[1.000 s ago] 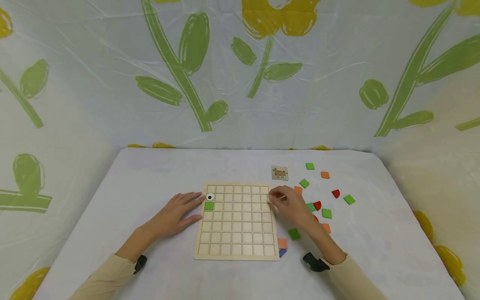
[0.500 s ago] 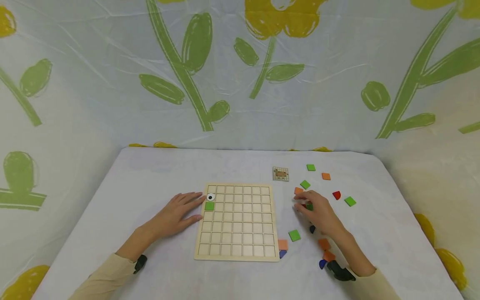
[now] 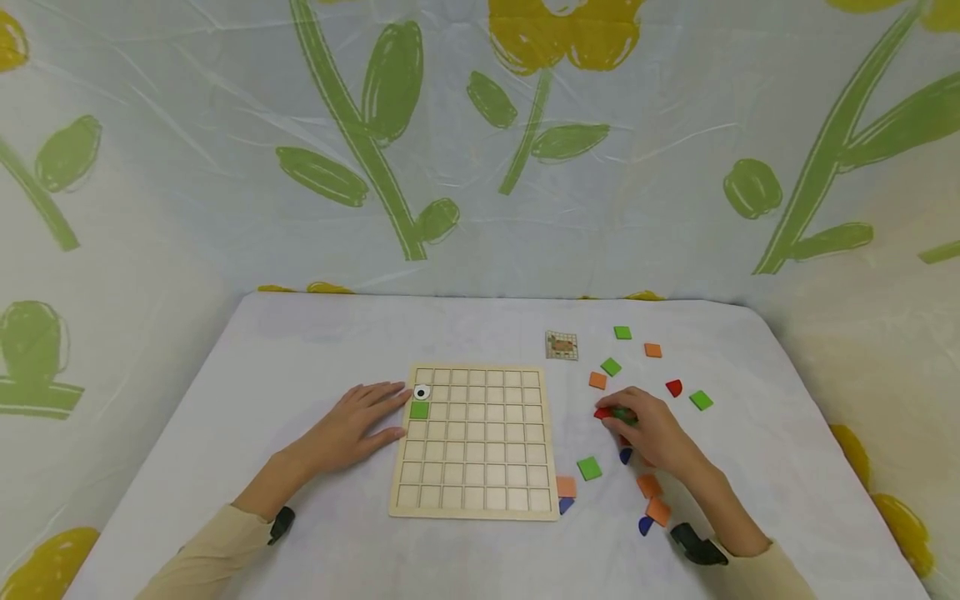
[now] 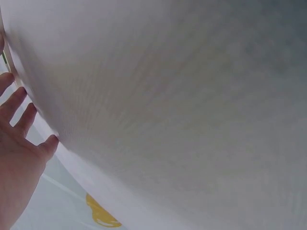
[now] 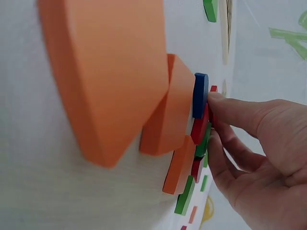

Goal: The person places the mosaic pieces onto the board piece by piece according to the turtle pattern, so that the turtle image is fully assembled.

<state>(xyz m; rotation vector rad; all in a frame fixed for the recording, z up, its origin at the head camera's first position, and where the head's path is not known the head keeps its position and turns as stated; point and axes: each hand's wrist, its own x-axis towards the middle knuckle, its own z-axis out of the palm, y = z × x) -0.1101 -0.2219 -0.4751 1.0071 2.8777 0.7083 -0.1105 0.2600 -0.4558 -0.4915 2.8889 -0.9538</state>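
Note:
The wooden grid board (image 3: 474, 458) lies in front of me in the head view. In its left column sit a white eye tile (image 3: 422, 392) and, just below, a green square tile (image 3: 419, 410). My left hand (image 3: 351, 431) rests with fingers spread, fingertips at the board's left rim; the left wrist view (image 4: 21, 153) shows those fingers straight. To the right of the board, my right hand (image 3: 647, 427) pinches a red tile (image 3: 602, 413) between thumb and fingers. Its full shape is hidden. A green tile (image 3: 624, 414) lies partly under that hand.
A small picture card (image 3: 562, 345) lies beyond the board's right corner. Loose tiles spread over the right side, among them an orange square (image 3: 597, 381), a red rounded piece (image 3: 674, 388), a green square (image 3: 589, 468) and a blue piece (image 3: 646, 526). A patterned cloth wall (image 3: 600, 233) rises behind.
My right hand has moved right, away from the board's right rim to the loose tiles, and now pinches a red tile. The left hand has stayed in place.

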